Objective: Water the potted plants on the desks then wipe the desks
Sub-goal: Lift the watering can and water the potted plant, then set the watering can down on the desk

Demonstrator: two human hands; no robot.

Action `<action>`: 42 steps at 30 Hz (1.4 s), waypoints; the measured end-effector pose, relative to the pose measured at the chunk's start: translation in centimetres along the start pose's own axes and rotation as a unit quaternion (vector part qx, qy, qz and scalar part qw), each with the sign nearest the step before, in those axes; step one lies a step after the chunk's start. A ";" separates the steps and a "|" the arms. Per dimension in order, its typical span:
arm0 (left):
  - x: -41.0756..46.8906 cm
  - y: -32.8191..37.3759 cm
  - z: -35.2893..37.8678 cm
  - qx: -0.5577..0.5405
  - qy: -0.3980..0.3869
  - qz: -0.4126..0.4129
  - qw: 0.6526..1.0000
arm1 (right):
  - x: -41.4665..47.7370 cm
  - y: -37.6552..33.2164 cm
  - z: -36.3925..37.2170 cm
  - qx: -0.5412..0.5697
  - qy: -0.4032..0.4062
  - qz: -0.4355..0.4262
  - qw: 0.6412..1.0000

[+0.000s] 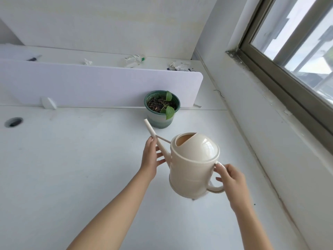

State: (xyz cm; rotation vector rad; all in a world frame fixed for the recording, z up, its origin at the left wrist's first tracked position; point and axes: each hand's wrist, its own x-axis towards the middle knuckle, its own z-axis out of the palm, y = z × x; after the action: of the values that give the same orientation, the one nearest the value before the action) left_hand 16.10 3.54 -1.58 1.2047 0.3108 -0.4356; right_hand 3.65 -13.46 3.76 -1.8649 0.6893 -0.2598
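Cream plastic watering can [193,166] looked smooth and glossy, with bright highlight on domed top. Round green pot [161,114] seemed glazed, with slight shine; dark soil inside was rough and crumbly. White desk top [72,168] was matt, smooth, with faint marks. White partition panel [100,85] looked matt. Grey-brown window frame [281,76] looked like metal; sill paint was chipped, rough.

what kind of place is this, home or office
Most likely an office. A white desk has a cable hole and a divider panel separating it from the next desk. A potted plant sits by the panel, beside a window.
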 end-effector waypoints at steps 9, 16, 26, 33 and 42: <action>-4.9 -1.8 -7.5 -0.039 0.120 0.115 0.985 | -1.8 1.9 4.1 -0.026 -0.136 0.031 0.990; -7.4 -3.1 -12.2 -0.056 0.207 0.153 0.965 | -2.7 2.0 8.0 -0.091 -0.233 0.007 0.968; -9.2 -3.4 -14.7 -0.071 0.239 0.162 0.955 | -3.2 2.4 10.6 -0.124 -0.272 -0.014 0.954; -9.3 -4.5 -16.1 -0.010 0.240 0.151 0.959 | -3.8 3.4 10.5 -0.122 -0.289 -0.026 0.949; -12.5 -1.9 -14.5 0.089 0.348 0.169 0.918 | -1.2 2.5 9.0 -0.062 -0.245 -0.025 0.967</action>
State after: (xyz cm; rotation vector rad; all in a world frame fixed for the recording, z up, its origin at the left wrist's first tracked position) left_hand 4.17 18.60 -2.29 1.5358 0.6674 0.2938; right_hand 6.14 -6.39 -1.86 -1.9618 0.3221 0.2171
